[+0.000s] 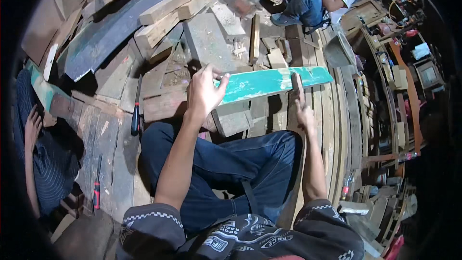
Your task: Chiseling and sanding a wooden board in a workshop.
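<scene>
A wooden board (260,84) with worn turquoise-green paint lies crosswise in front of my folded legs. My left hand (207,89) grips its left end, the thumb pointing along the painted face. Closed around a narrow brown bar-shaped tool (297,84) is my right hand (305,115), at the board's near edge. The tool's far end rests on or just over the paint toward the board's right; its exact kind I cannot make out. Bare wood shows through in patches there.
To the left lie a black-and-red-handled tool (135,118) and a red-handled screwdriver (97,195). Stacked planks (187,7) fill the far left. One person (308,0) sits at the far right, another person's hand (32,127) shows at the left. Cluttered shelves (394,82) line the right.
</scene>
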`<state>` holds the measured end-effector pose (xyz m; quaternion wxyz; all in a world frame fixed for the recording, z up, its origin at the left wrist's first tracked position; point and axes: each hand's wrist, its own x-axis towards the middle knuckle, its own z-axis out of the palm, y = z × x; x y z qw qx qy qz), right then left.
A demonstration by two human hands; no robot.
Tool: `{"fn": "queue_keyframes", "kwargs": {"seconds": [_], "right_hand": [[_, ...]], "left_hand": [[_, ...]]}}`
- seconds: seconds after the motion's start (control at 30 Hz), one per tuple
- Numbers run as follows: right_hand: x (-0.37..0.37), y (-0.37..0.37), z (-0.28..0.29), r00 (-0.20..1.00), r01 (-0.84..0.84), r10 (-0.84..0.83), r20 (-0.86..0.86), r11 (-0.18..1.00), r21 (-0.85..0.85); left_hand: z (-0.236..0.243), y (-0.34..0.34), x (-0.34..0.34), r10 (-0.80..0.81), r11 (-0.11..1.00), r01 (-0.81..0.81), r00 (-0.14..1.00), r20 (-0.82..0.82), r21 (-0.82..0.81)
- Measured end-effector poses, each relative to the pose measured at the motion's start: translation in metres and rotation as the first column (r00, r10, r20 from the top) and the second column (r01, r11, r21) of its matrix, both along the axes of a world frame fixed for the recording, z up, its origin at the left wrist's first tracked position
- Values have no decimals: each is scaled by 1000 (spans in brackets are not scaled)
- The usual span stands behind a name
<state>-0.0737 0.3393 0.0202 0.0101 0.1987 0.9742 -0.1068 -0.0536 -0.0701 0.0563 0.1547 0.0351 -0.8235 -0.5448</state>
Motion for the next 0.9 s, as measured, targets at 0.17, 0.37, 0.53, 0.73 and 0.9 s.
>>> {"fn": "queue_keyframes", "kwargs": {"seconds": [0.17,0.37,0.53,0.73,0.9], "right_hand": [[35,-27,4,875,-483,482,-47,876,-6],[11,-23,6,963,-268,268,27,964,-4],[-2,-18,39,983,-112,131,130,983,-144],[25,-31,6,936,-337,333,111,941,22],[-22,16,18,998,66,-63,25,990,-126]], "left_hand": [[-11,-1,-1,-9,999,10,1000,23,-43],[-7,4,4,-54,998,54,998,45,16],[-22,3,-3,-33,996,24,993,-112,-86],[-22,6,-3,-93,994,90,995,-42,-55],[-14,14,3,-105,993,100,991,-83,-65]]}}
